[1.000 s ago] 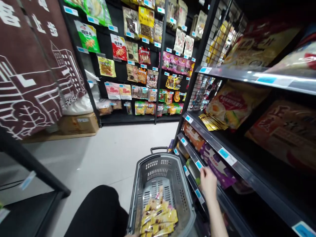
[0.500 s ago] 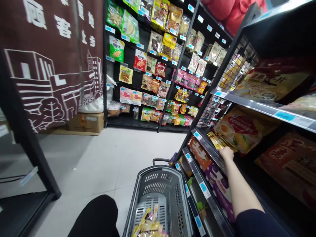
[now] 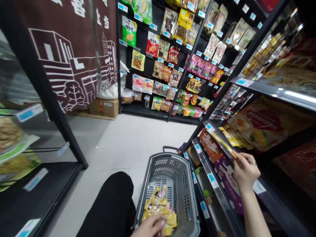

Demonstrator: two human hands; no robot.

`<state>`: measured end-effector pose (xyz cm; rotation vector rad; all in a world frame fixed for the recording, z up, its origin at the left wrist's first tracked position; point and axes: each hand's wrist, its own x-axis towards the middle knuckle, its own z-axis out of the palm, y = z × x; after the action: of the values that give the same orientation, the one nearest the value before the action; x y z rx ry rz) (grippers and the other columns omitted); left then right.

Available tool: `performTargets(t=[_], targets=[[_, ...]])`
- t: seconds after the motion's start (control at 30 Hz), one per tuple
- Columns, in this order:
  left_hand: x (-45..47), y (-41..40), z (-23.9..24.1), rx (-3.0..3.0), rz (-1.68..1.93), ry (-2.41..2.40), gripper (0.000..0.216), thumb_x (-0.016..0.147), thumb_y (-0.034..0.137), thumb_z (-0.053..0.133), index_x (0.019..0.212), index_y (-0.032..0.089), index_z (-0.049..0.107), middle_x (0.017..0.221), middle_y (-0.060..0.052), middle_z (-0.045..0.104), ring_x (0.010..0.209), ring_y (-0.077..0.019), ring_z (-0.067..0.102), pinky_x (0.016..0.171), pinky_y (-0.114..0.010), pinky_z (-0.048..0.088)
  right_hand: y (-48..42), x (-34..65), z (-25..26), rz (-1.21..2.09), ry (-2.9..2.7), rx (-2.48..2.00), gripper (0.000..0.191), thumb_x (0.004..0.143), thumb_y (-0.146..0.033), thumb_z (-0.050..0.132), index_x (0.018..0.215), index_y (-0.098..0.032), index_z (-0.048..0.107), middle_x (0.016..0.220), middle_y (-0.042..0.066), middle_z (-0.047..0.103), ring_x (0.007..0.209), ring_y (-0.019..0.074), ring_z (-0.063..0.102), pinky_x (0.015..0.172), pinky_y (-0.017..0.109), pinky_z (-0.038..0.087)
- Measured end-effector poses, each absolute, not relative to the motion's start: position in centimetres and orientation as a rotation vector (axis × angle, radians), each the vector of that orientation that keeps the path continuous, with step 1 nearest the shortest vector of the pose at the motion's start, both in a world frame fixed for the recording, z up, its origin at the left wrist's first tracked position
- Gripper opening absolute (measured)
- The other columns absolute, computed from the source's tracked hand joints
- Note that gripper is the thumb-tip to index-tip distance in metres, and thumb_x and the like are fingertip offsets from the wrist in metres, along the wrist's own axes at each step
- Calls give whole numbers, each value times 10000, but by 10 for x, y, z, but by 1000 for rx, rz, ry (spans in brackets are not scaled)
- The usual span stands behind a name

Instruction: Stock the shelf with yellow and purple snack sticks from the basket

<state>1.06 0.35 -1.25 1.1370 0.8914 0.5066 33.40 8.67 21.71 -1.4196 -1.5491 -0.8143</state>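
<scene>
From my remote post I look down on a pale, glossy floor, with a brown curtain to one side, a rack of hanging snack bags ahead and dark shelving along the right. The right hand pinches a slim yellow sachet by its near end, in front of the shelf edge; it looks narrow and shiny. The left hand curls over crinkled yellow packets in the gray basket; I cannot tell whether it grips one.
</scene>
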Motion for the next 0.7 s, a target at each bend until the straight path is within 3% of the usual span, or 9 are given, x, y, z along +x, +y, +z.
performTargets(t=[0.07, 0.13, 0.23, 0.37, 0.5, 0.6, 0.7], targets=[[9, 5, 7, 754, 606, 668, 659, 683, 688, 436, 1076, 166, 518, 757, -66, 654, 645, -186, 614, 631, -321, 479, 47, 302, 190, -595, -1667, -1294, 217, 782, -157, 556, 936, -250, 679, 836, 37, 618, 718, 151, 590, 641, 254, 446], [3, 7, 24, 481, 641, 460, 710, 708, 699, 379, 1155, 155, 472, 953, -127, 631, 792, -223, 625, 659, -350, 498, 13, 274, 159, -286, -1808, -1202, 295, 778, -108, 551, 985, -288, 661, 884, 29, 625, 761, 147, 605, 678, 252, 471], [-6, 8, 36, 378, 687, 359, 614, 728, 591, 490, 1182, 179, 459, 1097, -142, 571, 875, -239, 615, 587, -303, 519, -23, 251, 110, 180, -1910, -1156, 306, 778, -110, 544, 991, -294, 665, 903, 40, 633, 796, 162, 617, 702, 264, 502], [-3, 4, 25, 568, 689, 641, 448, 584, 275, 744, 979, 147, 577, 917, -81, 613, 712, -183, 624, 494, -228, 499, -45, 249, 53, 780, -1612, -1275, 183, 762, -224, 588, 906, -248, 698, 1000, 87, 622, 935, 231, 595, 778, 341, 512], [7, 3, 10, 858, 685, 916, 391, 483, 271, 786, 804, 114, 629, 796, -41, 624, 671, -174, 605, 590, -297, 508, -54, 249, 21, 1409, -1012, -1208, 347, 754, -408, 575, 1038, -218, 634, 1191, 124, 548, 974, 303, 590, 659, 390, 545], [9, 3, 6, 1152, 678, 993, 383, 459, 234, 788, 802, 123, 658, 834, -40, 651, 806, -192, 593, 755, -306, 473, -54, 240, 8, 1593, -818, -1244, 435, 679, -421, 662, 1049, -199, 604, 1080, 115, 618, 803, 280, 654, 611, 389, 551], [9, 1, 6, 1269, 626, 1016, 365, 515, 241, 755, 848, 126, 661, 846, -47, 665, 805, -197, 596, 741, -295, 470, -51, 229, 0, 1536, -825, -1357, 404, 570, -375, 757, 897, -173, 635, 824, 71, 677, 653, 251, 668, 616, 384, 554]])
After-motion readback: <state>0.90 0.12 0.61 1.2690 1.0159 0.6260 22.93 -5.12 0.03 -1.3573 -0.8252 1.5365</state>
